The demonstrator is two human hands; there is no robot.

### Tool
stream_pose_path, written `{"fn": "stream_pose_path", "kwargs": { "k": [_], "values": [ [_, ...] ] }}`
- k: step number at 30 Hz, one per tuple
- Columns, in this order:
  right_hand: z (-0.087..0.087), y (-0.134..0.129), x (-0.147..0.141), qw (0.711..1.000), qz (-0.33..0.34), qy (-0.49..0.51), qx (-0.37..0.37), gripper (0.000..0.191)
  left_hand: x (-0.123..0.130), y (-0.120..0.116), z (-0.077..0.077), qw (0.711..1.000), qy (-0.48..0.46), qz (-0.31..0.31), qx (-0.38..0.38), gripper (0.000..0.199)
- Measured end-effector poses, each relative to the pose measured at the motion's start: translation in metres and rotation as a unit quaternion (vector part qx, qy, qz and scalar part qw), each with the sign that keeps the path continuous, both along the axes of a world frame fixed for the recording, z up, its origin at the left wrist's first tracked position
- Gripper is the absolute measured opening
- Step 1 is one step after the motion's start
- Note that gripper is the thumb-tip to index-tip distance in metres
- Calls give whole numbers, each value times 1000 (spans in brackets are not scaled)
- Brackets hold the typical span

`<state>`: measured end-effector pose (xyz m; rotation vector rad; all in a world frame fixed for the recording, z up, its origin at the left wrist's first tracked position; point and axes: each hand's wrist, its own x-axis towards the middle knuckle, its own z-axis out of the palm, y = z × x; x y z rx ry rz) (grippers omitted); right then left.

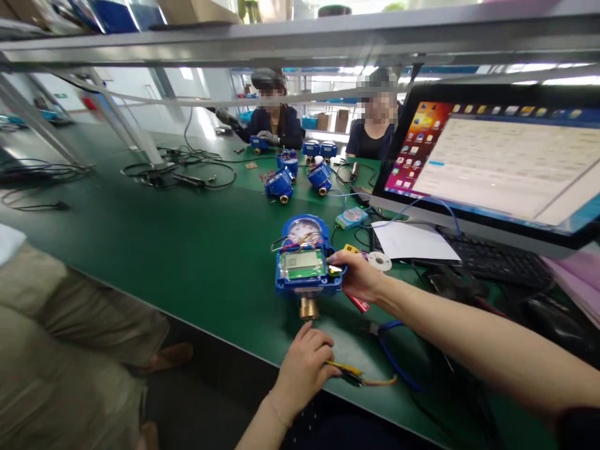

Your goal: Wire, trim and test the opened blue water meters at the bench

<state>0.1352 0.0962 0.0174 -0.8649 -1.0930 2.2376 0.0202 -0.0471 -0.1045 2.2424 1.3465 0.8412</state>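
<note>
A blue water meter (pixel 287 289) sits on the green bench with its electronics housing uncovered. A green circuit board with a grey display (pixel 302 262) shows inside, with loose wires across the round dial (pixel 304 231) behind it. My right hand (pixel 360 275) is closed on the housing's right side, beside a dark compartment. Below the brass threaded fitting (pixel 308 308), my left hand (pixel 307 362) has its foremost fingertips close to the fitting's end; contact is unclear. Yellow and black alligator clips (pixel 349 370) are pinched between its thumb and curled fingers.
Blue-handled pliers (pixel 394 350) lie right of my hands. A monitor (pixel 492 162), keyboard (pixel 482 259) and white paper (pixel 415 240) occupy the right side. Several blue meters (pixel 280 182) stand farther back, near two people across the bench. Cables (pixel 187 172) lie far left; another person's legs (pixel 70 325) are at left.
</note>
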Motion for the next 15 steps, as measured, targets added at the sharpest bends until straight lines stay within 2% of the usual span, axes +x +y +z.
{"fn": "stream_pose_path", "kwargs": {
  "k": [3, 5, 7, 9, 12, 14, 15],
  "values": [
    [-30, 3, -50, 997, 63, -8, -31, 19, 15, -1, -3, 999, -45, -21, -17, 23],
    [-46, 4, -71, 994, 103, -22, -42, 17, 17, -2, -4, 994, -101, -9, -50, 30],
    [-58, 8, -81, 989, 133, -39, -47, 14, 15, -3, -3, 973, -199, 15, -113, 34],
    [-68, 17, -82, 985, 154, -54, -46, 12, 11, -6, -1, 922, -337, 44, -183, 34],
    [-74, 35, -68, 978, 189, -76, -40, 10, 11, -12, 8, 798, -546, 93, -237, 32],
    [-74, 47, -52, 972, 214, -89, -32, 9, 12, -16, 20, 716, -644, 116, -244, 31],
    [-72, 52, -42, 969, 228, -94, -26, 8, 11, -18, 28, 683, -678, 121, -243, 30]
  ]
}}
